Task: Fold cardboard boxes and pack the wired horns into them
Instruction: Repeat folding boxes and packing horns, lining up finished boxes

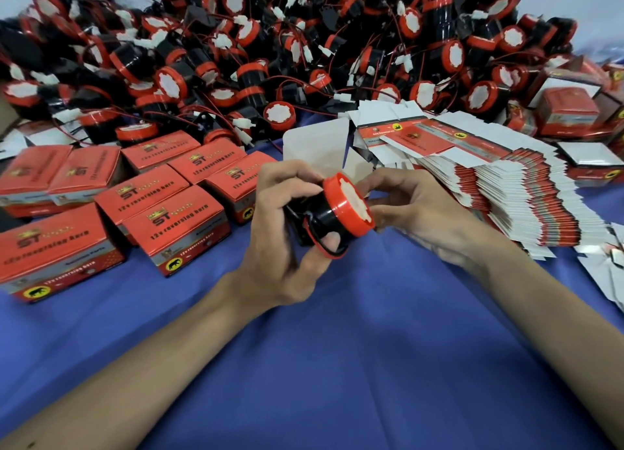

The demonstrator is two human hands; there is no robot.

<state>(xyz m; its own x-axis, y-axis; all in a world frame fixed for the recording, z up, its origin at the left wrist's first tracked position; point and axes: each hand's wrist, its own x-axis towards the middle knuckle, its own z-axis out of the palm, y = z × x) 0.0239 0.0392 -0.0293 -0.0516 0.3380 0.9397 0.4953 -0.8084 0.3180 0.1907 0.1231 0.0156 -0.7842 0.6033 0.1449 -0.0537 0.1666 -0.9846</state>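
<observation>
Red boxes (pixel 175 226) left of the held horn (pixel 337 213) read "ST" and "12v reversing horn", each side bearing a yellow oval with a black animal figure.

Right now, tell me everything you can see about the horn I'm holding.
The horn is a short, glossy black plastic cylinder with a red cap whose face carries a white, jagged-edged patch. It is tilted, cap facing up and right, and held above the blue cloth. A dark wire loops round its lower end. The left hand grips the body, thumb underneath; the right hand pinches the cap's rim.
</observation>
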